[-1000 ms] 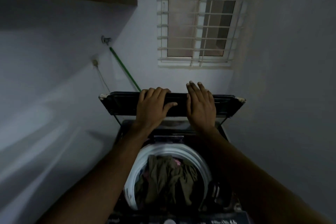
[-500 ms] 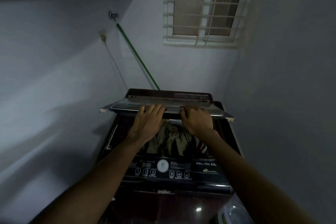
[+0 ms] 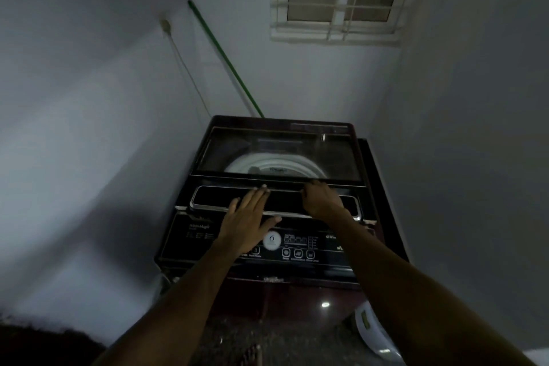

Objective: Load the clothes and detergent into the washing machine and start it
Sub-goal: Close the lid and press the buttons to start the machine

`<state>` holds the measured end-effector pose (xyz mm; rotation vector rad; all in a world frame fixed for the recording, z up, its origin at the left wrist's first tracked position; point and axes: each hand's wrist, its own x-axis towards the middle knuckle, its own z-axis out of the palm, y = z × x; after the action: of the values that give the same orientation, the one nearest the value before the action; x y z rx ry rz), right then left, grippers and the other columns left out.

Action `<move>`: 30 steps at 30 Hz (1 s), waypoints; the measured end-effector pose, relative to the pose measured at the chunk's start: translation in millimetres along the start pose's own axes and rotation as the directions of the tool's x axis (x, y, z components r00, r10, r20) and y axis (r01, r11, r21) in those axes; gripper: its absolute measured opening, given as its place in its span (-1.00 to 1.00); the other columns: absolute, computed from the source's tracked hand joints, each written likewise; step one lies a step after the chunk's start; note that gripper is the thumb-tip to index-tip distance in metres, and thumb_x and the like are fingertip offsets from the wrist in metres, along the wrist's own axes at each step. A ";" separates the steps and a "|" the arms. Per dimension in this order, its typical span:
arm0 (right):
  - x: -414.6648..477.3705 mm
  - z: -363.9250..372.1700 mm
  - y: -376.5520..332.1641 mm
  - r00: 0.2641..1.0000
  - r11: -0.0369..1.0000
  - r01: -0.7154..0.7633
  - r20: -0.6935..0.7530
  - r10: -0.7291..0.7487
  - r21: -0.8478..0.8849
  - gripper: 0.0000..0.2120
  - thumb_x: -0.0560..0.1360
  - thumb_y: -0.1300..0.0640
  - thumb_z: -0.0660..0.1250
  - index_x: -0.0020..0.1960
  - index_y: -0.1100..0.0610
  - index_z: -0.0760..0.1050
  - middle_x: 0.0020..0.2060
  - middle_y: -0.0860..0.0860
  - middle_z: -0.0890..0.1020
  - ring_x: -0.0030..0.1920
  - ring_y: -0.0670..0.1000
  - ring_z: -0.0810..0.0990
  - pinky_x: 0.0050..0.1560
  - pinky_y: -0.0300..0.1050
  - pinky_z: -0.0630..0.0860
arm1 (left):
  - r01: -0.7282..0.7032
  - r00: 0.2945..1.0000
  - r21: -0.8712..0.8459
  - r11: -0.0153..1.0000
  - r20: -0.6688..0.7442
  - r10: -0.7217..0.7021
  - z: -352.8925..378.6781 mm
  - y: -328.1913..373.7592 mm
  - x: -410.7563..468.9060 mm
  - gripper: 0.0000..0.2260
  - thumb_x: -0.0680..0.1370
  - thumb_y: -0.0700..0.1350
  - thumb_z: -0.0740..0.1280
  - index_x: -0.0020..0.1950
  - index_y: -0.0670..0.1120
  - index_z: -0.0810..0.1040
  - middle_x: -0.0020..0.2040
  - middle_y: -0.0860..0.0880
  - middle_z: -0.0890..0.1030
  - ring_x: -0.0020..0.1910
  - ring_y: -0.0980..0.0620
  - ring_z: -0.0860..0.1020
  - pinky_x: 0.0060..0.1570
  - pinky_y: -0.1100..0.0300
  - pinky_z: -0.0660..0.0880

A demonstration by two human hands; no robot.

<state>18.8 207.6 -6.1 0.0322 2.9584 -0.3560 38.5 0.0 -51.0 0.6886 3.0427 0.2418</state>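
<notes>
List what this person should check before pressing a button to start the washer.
1. Lid down over the tub: ok.
2. Clothes inside: cannot tell; the glass shows only the white tub rim.
3. Detergent added: cannot tell.
4. Hands off the lid: not ok; the left hand lies flat on it and the right hand rests on its front panel.
5. Control panel within reach: ok, partly under the left hand.
6. Power on: cannot tell.

lid: you see smooth, glossy dark glass | drum rim seen through it: white plastic, smooth | near-edge trim: shiny, metal-look | control panel: glossy black plastic | wall: matt paint | floor: speckled, stone-like
</notes>
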 end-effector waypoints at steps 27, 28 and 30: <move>-113.1 78.1 44.3 0.993 0.995 0.093 -0.073 -0.095 -0.036 0.15 0.25 -0.66 -0.02 0.57 0.03 -0.24 0.54 -0.11 -0.21 0.53 -0.05 -0.30 0.53 0.09 -0.21 | -0.083 0.997 0.131 0.988 0.013 0.082 37.1 -27.5 -72.9 0.08 0.36 0.62 -0.05 0.61 -0.15 -0.05 0.62 -0.07 -0.08 0.60 -0.02 -0.08 0.53 -0.06 0.00; -112.4 77.2 44.5 0.994 0.995 0.096 -0.057 -0.098 -0.034 0.20 0.20 -0.68 0.00 0.57 0.04 -0.25 0.54 -0.10 -0.22 0.53 -0.04 -0.31 0.53 0.10 -0.22 | -0.096 0.995 0.138 0.986 0.015 0.094 37.5 -32.4 -77.9 0.07 0.37 0.61 -0.05 0.61 -0.15 -0.03 0.62 -0.06 -0.06 0.60 -0.02 -0.07 0.53 -0.07 0.02; -110.9 74.5 44.5 0.995 0.994 0.100 -0.026 -0.101 -0.044 0.29 0.12 -0.70 0.04 0.56 0.05 -0.29 0.54 -0.09 -0.26 0.52 -0.04 -0.34 0.52 0.12 -0.24 | -0.095 0.995 0.130 0.987 0.009 0.095 37.2 -38.7 -84.7 0.01 0.41 0.58 -0.05 0.61 -0.14 0.01 0.62 -0.06 -0.02 0.60 -0.03 -0.05 0.53 -0.11 0.06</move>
<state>141.7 232.9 -69.9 -0.1186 3.0021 -0.3073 100.2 -65.3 -95.6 0.8414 3.0475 0.0432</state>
